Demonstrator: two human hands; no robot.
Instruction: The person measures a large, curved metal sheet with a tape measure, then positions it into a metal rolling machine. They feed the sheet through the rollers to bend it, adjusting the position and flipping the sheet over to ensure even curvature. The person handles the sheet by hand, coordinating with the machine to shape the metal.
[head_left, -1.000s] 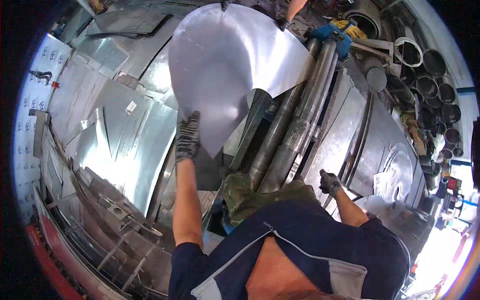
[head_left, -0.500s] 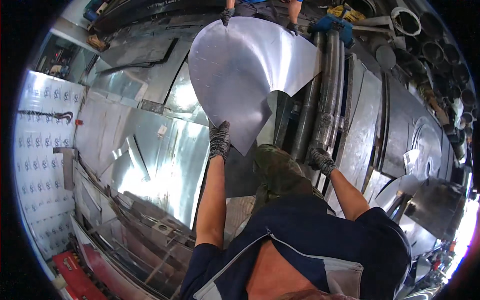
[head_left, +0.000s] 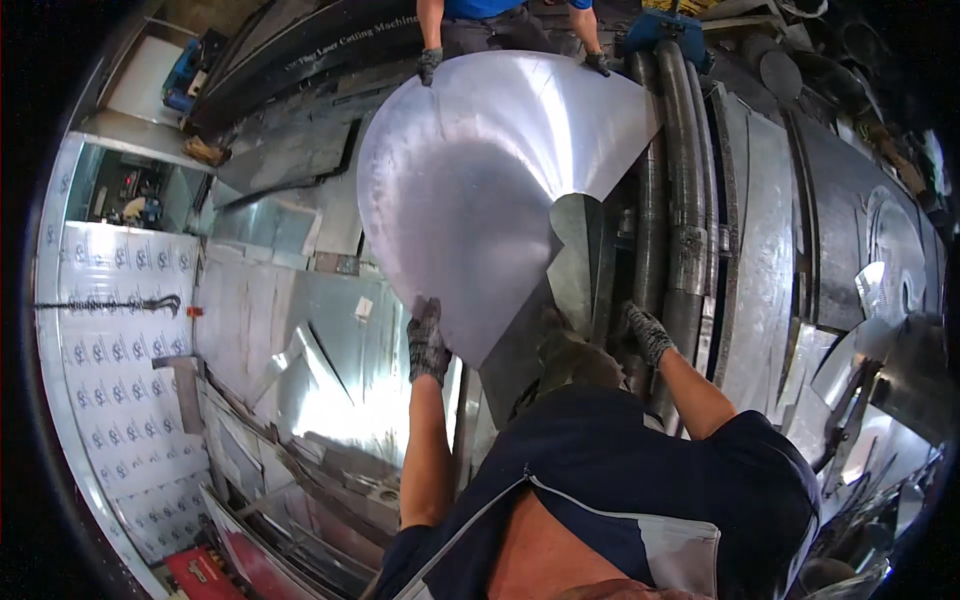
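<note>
A large curved, fan-shaped metal sheet spans between me and a co-worker, its rounded edge facing the far side and a notch at its inner corner. My left hand, in a grey knitted glove, is closed on the sheet's near left edge. Gloved too, my right hand is away from the sheet, beside the long metal rollers; its fingers look loosely extended with nothing visible in them. At the far edge, the co-worker's gloved left-side hand and right-side hand touch the sheet.
Flat metal sheets lie to the right of the rollers. Shiny sheets and offcuts cover the left side. A white patterned panel stands far left, with a red box at lower left. A blue machine part tops the rollers.
The view has shifted, so the surroundings sit lower in it. The sheet has turned slightly, and its notched corner now lies closer to the rollers. My left hand keeps its hold.
</note>
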